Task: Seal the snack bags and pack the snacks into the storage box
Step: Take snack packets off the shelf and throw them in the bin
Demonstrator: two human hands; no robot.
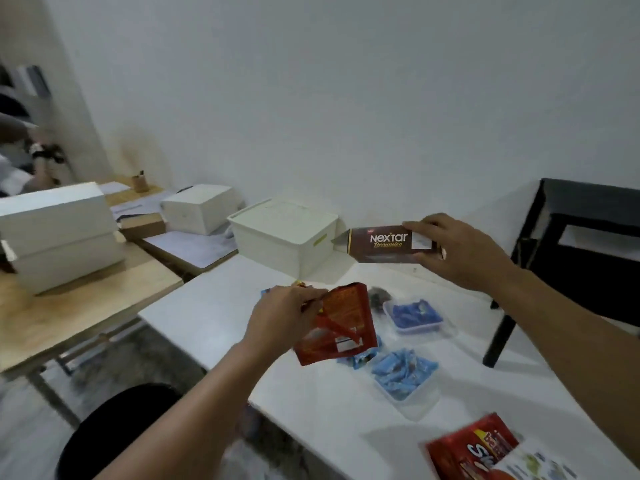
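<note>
The right hand (460,252) holds a brown brownie packet (388,243) in the air, its grip clamped on the packet's right end, thumb on the front and fingers behind. The packet lies level, just to the right of the white storage box (287,237) and about level with the box's top; whether the two touch cannot be told. The box stands at the far side of the white desk (214,306), against the wall, with its lid on.

The left hand (282,318) is in front of the box, its grip pinched on the top edge of a red snack bag (337,327), which hangs tilted above the desk. In front of the box and right of the red bag sits a clear tray of dark blue sweets (414,317). Nearer the person lies a second clear tray of light blue sweets (403,374). Farthest from the box, at the desk's near edge, lies another red snack packet (474,448), blurred.
</note>
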